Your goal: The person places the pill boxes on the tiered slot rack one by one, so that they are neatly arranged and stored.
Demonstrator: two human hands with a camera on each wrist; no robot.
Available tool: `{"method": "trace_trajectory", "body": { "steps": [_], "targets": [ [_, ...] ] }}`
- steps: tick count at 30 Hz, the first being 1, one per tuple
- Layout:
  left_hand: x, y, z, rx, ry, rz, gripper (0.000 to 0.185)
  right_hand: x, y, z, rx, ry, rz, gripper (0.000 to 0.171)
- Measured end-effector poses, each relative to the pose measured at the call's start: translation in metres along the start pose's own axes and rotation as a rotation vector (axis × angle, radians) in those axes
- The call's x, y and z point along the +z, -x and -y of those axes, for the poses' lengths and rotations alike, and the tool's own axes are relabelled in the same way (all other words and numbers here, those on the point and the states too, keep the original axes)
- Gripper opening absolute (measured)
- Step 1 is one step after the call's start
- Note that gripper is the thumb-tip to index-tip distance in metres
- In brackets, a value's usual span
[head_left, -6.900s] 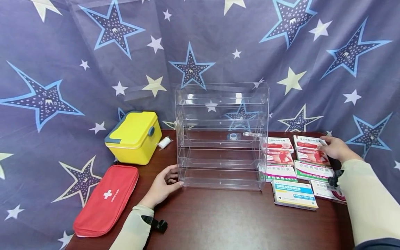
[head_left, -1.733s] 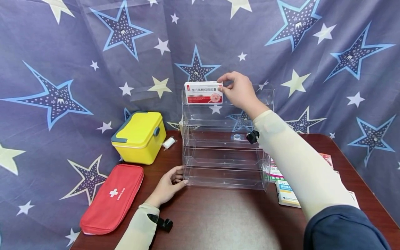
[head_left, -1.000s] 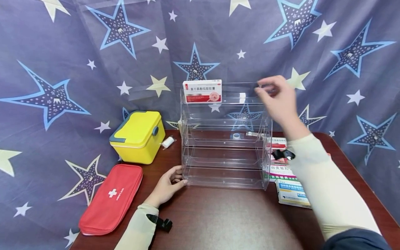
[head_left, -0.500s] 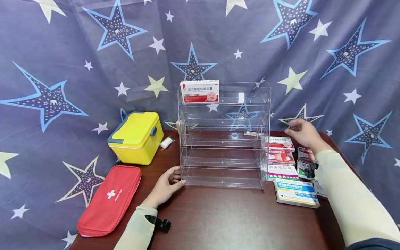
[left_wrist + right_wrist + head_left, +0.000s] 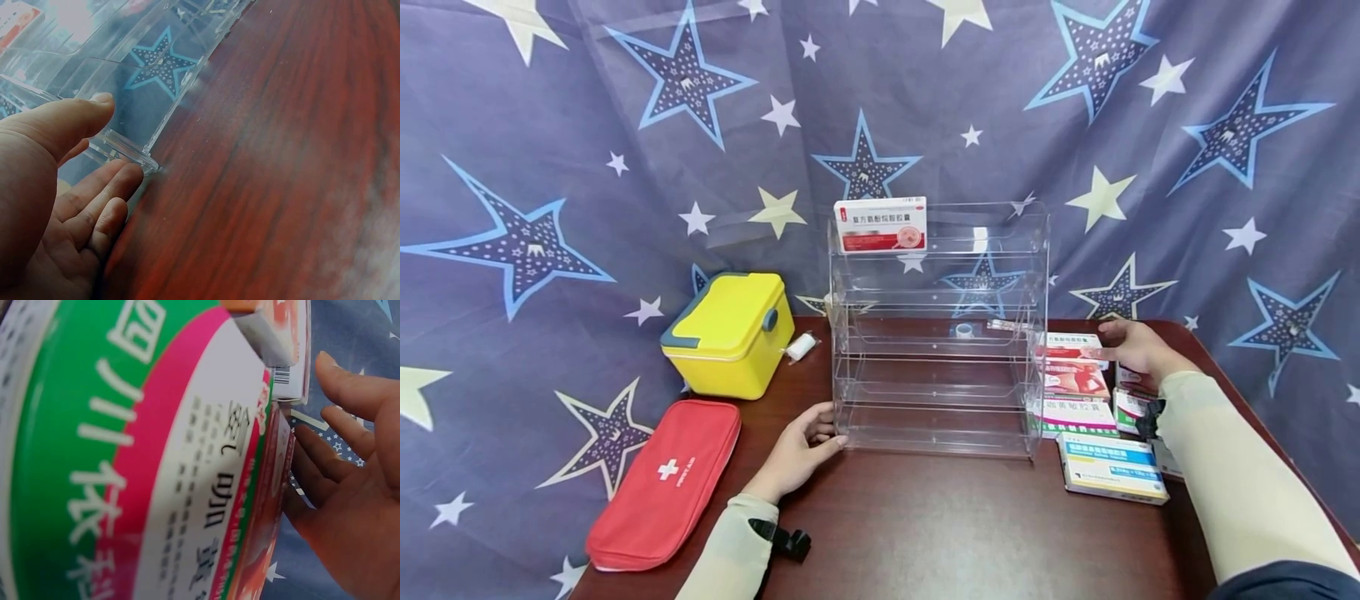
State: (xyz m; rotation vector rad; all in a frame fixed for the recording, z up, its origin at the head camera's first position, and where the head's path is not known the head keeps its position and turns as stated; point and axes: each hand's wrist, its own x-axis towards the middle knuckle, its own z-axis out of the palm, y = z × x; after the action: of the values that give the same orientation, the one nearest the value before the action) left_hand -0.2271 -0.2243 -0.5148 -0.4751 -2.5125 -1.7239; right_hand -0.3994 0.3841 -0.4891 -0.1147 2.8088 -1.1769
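A clear acrylic display rack [image 5: 934, 392] with several tiers stands mid-table. My left hand [image 5: 801, 450] holds its lower left front corner, the thumb at the front edge and the fingers bent along the side. A white-and-red medicine box [image 5: 882, 227] leans upright at the left of the top tier. On the right, my right hand [image 5: 1138, 348] has its fingertips at the right end of another white-and-red medicine box [image 5: 1072, 343], the rearmost in its column. In the right wrist view, thumb and fingers are spread apart beside the boxes, with nothing between them.
In front of that box lie a red medicine box [image 5: 1075, 379], a green-and-pink one [image 5: 1075, 417] and a blue-and-white one [image 5: 1112, 468]. More boxes lie partly hidden under the right arm. Left are a yellow case [image 5: 726, 333], a red first-aid pouch [image 5: 662, 487] and a wrapped white roll [image 5: 801, 346].
A white-and-red medicine box went from the right-hand column to the rack's top tier, where my right hand let it go. That hand then moved right and down to the boxes; my left stayed.
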Motion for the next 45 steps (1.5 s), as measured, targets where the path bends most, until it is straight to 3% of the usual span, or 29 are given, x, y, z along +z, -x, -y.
{"method": "trace_trajectory", "body": {
  "steps": [19, 27, 31, 36, 42, 45],
  "targets": [
    [0.002, 0.002, 0.002, -0.003, 0.013, 0.01, 0.052, 0.0, -0.002, -0.007, -0.038, 0.123, 0.087, 0.068],
    [0.003, -0.005, 0.031, -0.018, -0.004, -0.005, 0.055, 0.0, -0.003, -0.005, -0.017, 0.095, 0.113, 0.068],
    [0.001, -0.006, 0.036, -0.01, 0.011, -0.004, 0.055, 0.0, -0.003, -0.004, -0.032, 0.06, 0.102, 0.07],
    [0.001, -0.006, 0.036, 0.001, 0.025, 0.001, 0.055, -0.001, -0.005, -0.004, -0.07, 0.032, 0.059, 0.076],
    [0.001, -0.007, 0.035, -0.012, -0.005, -0.005, 0.056, -0.002, -0.006, -0.001, -0.053, 0.041, 0.03, 0.082],
    [0.002, -0.005, 0.024, -0.016, -0.002, -0.002, 0.056, -0.001, -0.005, 0.001, -0.032, 0.04, 0.03, 0.081]
  ]
}}
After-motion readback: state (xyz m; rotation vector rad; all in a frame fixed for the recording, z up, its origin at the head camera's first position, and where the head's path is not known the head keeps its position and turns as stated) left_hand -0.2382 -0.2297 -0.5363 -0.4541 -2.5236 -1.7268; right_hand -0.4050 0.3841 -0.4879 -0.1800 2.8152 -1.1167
